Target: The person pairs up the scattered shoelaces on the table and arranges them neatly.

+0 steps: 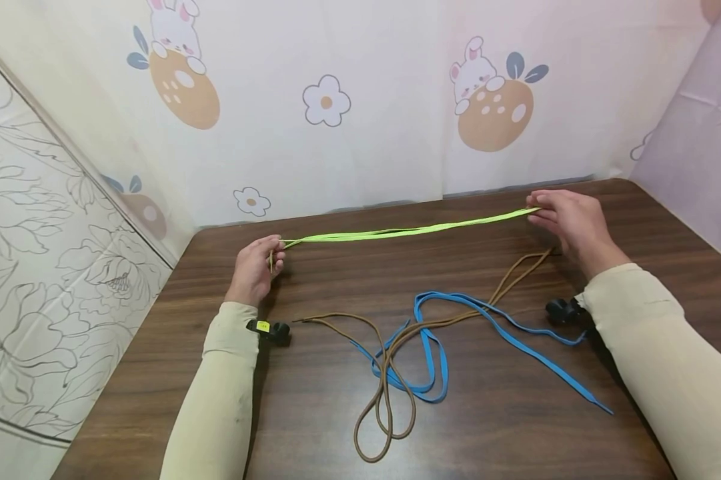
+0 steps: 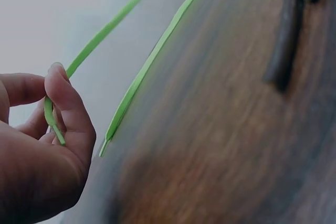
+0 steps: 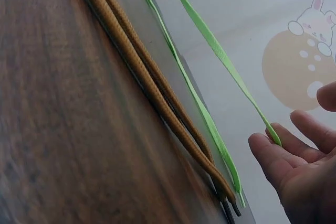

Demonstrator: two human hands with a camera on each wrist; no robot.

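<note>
A flat bright green shoelace [image 1: 390, 233] stretches between my two hands above the far part of the table. My left hand [image 1: 256, 267] pinches one end between thumb and finger; in the left wrist view the tip [image 2: 59, 135] sticks out below the pinch. My right hand [image 1: 573, 217] holds the other end at its fingertips. A second green strand [image 2: 142, 72] runs alongside, its tipped end loose beside my left hand. In the right wrist view another loose green strand [image 3: 197, 95] ends near the tips of a brown round shoelace [image 3: 152, 87].
Below the green strands, the brown shoelace [image 1: 372, 460] lies looped on the wooden table [image 1: 312, 427], crossing a flat blue shoelace [image 1: 540, 358]. A patterned cloth [image 1: 390, 147] hangs behind the table. Small black cameras [image 1: 279, 333] sit at both wrists.
</note>
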